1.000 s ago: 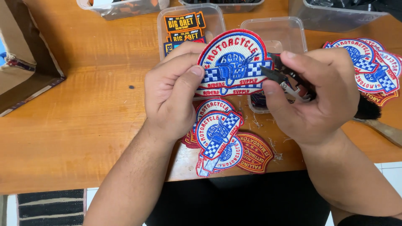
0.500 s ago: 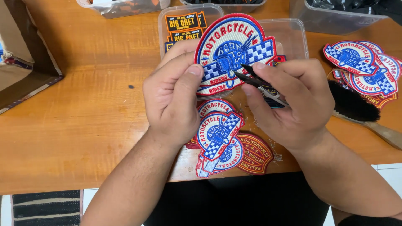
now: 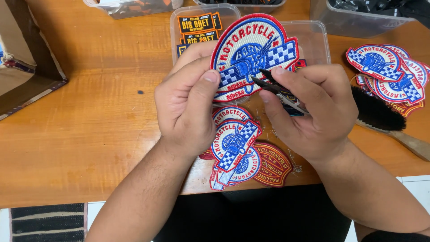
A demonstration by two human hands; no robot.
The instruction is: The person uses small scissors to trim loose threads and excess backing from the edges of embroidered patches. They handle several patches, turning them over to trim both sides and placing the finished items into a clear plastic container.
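My left hand [image 3: 188, 103] pinches the lower left edge of a round embroidered patch [image 3: 251, 49], white with red border, blue figure and checkered flag. It is held upright above the wooden table [image 3: 89, 116]. My right hand [image 3: 309, 112] grips small black thread snips [image 3: 271, 85], with the tips touching the patch's lower middle. Below the hands lies a small pile of similar patches [image 3: 235, 152] and a dark red shield-shaped patch [image 3: 273, 166].
Clear plastic tubs [image 3: 309, 36] sit behind the hands, one holding black and orange patches [image 3: 197, 24]. A stack of matching patches [image 3: 389, 74] and a black-bristled brush [image 3: 380, 110] lie at right. A cardboard box [image 3: 27, 76] stands at left. Thread scraps dot the table.
The patch has been turned and raised more upright. My right hand moved the snips from the patch's right edge to its lower middle.
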